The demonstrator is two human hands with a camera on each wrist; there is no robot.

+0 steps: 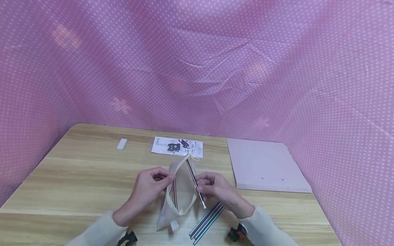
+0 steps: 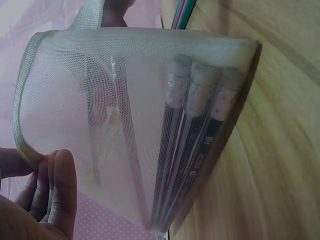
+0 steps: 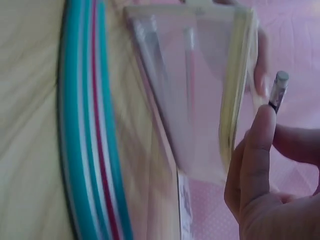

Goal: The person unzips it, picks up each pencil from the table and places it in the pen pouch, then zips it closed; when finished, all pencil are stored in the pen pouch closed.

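Pencil (image 1: 192, 175) slants between thumb and fingers of the right hand (image 1: 217, 191).

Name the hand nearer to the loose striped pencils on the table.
Right. The right hand is close by the far ends of the striped pencils, pinching a black pencil; the left hand is farther off, across the mesh pencil bag, gripping its rim.

- mesh pouch (image 1: 185, 189): translucent off-white, cream edging
- pencil at the pouch's mouth (image 1: 192, 174): black with a pale stripe, silvery end
- loose pencils (image 1: 207, 222): teal and dark red, striped with silver
- pencils inside (image 2: 182, 145): black with pale lettering, one reddish
- ruler-set packet (image 1: 177, 147): white, printed with black cats
- oblong block (image 1: 121, 144): white
- board (image 1: 263, 165): pale lilac-pink
- curtain (image 1: 215, 68): pink with white polka dots, pale flowers
- tabletop (image 1: 92, 181): light tan wood grain
- sleeves (image 1: 96, 232): cream
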